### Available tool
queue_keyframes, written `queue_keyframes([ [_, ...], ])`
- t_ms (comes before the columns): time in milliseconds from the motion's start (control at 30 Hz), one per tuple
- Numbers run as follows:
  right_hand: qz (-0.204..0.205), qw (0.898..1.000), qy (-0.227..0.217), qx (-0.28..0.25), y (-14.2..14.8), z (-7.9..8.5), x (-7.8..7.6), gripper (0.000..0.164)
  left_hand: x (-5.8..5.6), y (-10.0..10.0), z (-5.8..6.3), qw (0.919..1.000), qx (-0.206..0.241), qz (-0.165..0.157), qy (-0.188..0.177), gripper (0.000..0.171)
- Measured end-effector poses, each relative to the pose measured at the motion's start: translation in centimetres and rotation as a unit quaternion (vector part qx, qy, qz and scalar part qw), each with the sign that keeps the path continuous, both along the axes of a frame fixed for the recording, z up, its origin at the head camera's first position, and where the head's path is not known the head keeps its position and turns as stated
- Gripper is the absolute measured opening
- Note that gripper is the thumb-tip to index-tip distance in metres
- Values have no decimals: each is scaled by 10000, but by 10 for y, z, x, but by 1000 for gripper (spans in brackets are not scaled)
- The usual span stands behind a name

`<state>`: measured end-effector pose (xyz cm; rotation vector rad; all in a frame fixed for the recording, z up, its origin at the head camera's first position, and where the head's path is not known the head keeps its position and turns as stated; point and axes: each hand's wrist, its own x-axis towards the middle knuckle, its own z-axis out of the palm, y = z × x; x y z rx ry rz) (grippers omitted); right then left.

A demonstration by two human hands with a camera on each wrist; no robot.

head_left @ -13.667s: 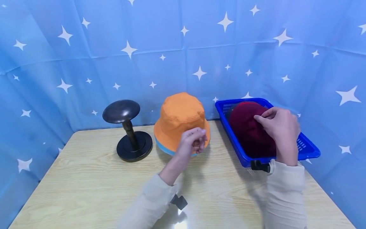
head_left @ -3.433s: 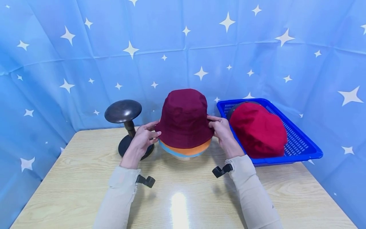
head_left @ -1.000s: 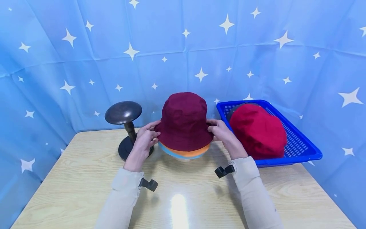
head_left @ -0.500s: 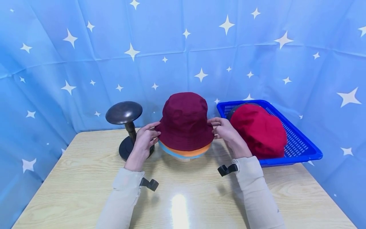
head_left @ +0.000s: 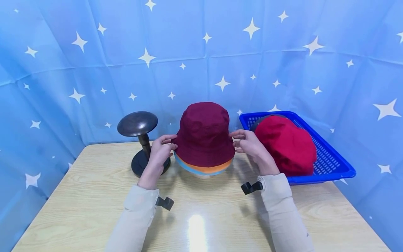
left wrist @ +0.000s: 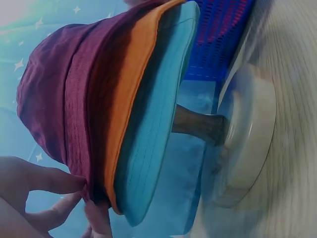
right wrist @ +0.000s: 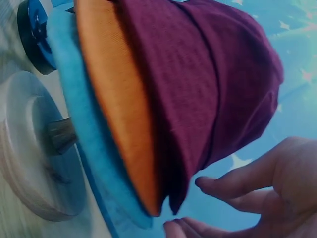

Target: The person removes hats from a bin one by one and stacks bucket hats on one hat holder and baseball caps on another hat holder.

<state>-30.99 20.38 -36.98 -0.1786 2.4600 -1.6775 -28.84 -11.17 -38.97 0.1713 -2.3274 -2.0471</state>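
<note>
A maroon bucket hat (head_left: pixel 204 133) sits on top of an orange bucket hat (left wrist: pixel 131 79) and a light blue one (left wrist: pixel 156 119), crowns up. The stack rests on a wooden stand with a pale round base (left wrist: pixel 247 139), mostly hidden from above. My left hand (head_left: pixel 158 152) pinches the maroon brim at its left side, thumb on top and fingers beneath, as the left wrist view shows. At the right side, my right hand (head_left: pixel 252 148) has its fingers spread just off the brim, with a gap visible in the right wrist view.
Left of the hats stands a dark, mushroom-shaped hat stand (head_left: pixel 137 124) on a round base. A blue plastic basket (head_left: pixel 333 157) at the right holds a red hat (head_left: pixel 284 147) and something dark grey behind it. A star-patterned curtain (head_left: pixel 189 45) hangs behind the wooden table (head_left: pixel 94 210).
Since the earliest frame, the maroon hat has come out of the basket onto the orange one. Over the last second my right hand has let go of the brim and shifted slightly right.
</note>
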Motion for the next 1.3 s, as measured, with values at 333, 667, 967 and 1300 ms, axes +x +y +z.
queue_keyframes([
  [333, -85, 9959, 806, 396, 12, 28, 17, 37, 18, 14, 18, 9633, -2446, 833, 730, 19],
  [667, -690, 9848, 1313, 899, 47, 54, 39, 39, 37, 32, 38, 9711, -1851, -841, 1250, 35],
  [967, -1051, 9766, 1719, -755, 112, 63, 60, 16, 57, 74, 45, 9625, -1267, -1926, 1429, 29],
  [1300, -2293, 9472, 1678, 1489, 147, 55, 64, 37, 55, 136, 23, 9604, -846, -2310, 1309, 16],
])
